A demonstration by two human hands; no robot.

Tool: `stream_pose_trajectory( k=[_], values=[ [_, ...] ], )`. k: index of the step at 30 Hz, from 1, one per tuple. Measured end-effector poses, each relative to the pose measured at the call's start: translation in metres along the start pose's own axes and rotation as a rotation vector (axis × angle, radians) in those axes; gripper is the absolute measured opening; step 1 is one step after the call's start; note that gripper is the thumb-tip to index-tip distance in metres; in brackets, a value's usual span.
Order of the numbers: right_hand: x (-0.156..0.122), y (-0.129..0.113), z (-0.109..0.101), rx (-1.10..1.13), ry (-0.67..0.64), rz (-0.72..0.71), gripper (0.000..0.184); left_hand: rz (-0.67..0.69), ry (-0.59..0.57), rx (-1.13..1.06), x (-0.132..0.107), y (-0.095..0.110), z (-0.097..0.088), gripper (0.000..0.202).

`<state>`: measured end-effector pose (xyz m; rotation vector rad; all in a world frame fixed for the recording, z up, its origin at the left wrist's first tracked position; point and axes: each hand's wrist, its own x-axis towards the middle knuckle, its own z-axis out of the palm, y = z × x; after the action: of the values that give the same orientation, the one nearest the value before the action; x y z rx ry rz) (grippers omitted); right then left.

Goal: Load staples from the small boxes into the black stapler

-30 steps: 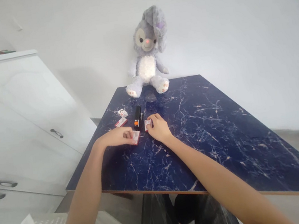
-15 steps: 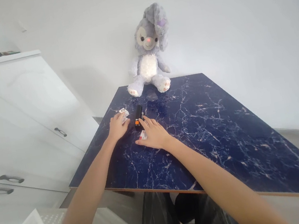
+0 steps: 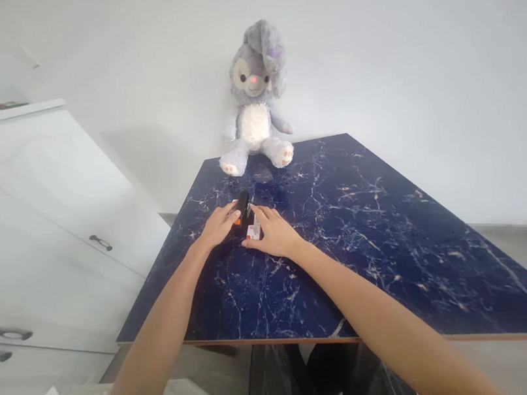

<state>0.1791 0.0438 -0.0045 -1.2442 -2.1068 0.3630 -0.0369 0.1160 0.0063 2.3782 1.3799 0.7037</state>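
A black stapler with an orange patch lies between my two hands on the dark blue marbled table. My left hand is curled against its left side, its thumb reaching over the orange patch. A sliver of a small white box shows behind the left fingers; the rest is hidden. On the other side, my right hand curves round a small white-and-red box, its thumb at the near edge and its fingers along the stapler's right side. The right fingertips partly cover more light-coloured packaging there.
A grey plush rabbit sits at the table's far edge against the wall. The marbled tabletop stretches to the right. White cabinets with dark handles stand at left. My legs are under the near edge.
My left hand has moved right with the small white box, up against the stapler. My right hand has closed in slightly round the white-and-red box. The view has shifted a little.
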Motion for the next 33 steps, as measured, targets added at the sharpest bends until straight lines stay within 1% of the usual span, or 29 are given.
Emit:
stream_pose_trajectory(
  k=[2, 4, 5, 7, 8, 9, 10, 11, 13, 14, 15, 17, 18, 21, 24, 28, 31, 33],
  values=[
    [0.000, 0.000, 0.001, 0.012, 0.025, -0.018, 0.096, 0.033, -0.038, 0.030, -0.005, 0.009, 0.002, 0.073],
    [0.002, 0.004, 0.000, 0.043, 0.078, -0.022, 0.088, 0.077, -0.057, 0.072, -0.007, 0.020, 0.005, 0.086],
    [0.002, 0.007, -0.002, 0.068, 0.121, -0.007, 0.081, 0.100, -0.057, 0.089, -0.009, 0.027, 0.007, 0.087],
    [0.002, 0.019, -0.011, 0.123, 0.221, 0.053, 0.067, 0.159, -0.060, 0.096, -0.013, 0.041, 0.011, 0.083],
    [0.000, 0.027, -0.018, 0.150, 0.257, 0.088, 0.063, 0.195, -0.070, 0.090, -0.016, 0.050, 0.014, 0.080],
    [-0.003, 0.035, -0.026, 0.177, 0.265, 0.108, 0.062, 0.229, -0.087, 0.080, -0.019, 0.058, 0.018, 0.079],
    [-0.007, 0.045, -0.036, 0.209, 0.237, 0.108, 0.061, 0.261, -0.108, 0.070, -0.022, 0.067, 0.022, 0.079],
    [-0.013, 0.054, -0.047, 0.246, 0.164, 0.103, 0.061, 0.290, -0.133, 0.059, -0.024, 0.076, 0.027, 0.079],
    [-0.027, 0.071, -0.069, 0.312, -0.053, 0.083, 0.054, 0.333, -0.176, 0.041, -0.025, 0.093, 0.038, 0.078],
    [-0.034, 0.079, -0.080, 0.318, -0.107, 0.087, 0.048, 0.346, -0.191, 0.038, -0.024, 0.100, 0.043, 0.077],
    [-0.041, 0.085, -0.089, 0.313, -0.144, 0.100, 0.039, 0.354, -0.199, 0.041, -0.022, 0.106, 0.047, 0.076],
    [-0.052, 0.093, -0.104, 0.304, -0.154, 0.139, 0.024, 0.351, -0.190, 0.063, -0.014, 0.115, 0.053, 0.077],
    [-0.056, 0.096, -0.109, 0.308, -0.147, 0.157, 0.020, 0.346, -0.178, 0.077, -0.010, 0.117, 0.054, 0.076],
    [-0.061, 0.099, -0.118, 0.311, -0.143, 0.166, 0.022, 0.336, -0.155, 0.097, -0.001, 0.117, 0.053, 0.069],
    [-0.061, 0.100, -0.122, 0.255, -0.155, 0.136, 0.023, 0.317, -0.165, 0.046, -0.003, 0.113, 0.047, 0.060],
    [-0.062, 0.099, -0.119, 0.189, -0.100, 0.125, 0.019, 0.263, -0.192, -0.062, -0.008, 0.110, 0.042, 0.053],
    [-0.062, 0.096, -0.113, 0.140, -0.056, 0.108, 0.020, 0.224, -0.190, -0.155, -0.005, 0.106, 0.041, 0.047],
    [-0.061, 0.094, -0.111, 0.142, -0.052, 0.091, 0.017, 0.191, -0.196, -0.216, -0.001, 0.101, 0.039, 0.042]
  ],
)
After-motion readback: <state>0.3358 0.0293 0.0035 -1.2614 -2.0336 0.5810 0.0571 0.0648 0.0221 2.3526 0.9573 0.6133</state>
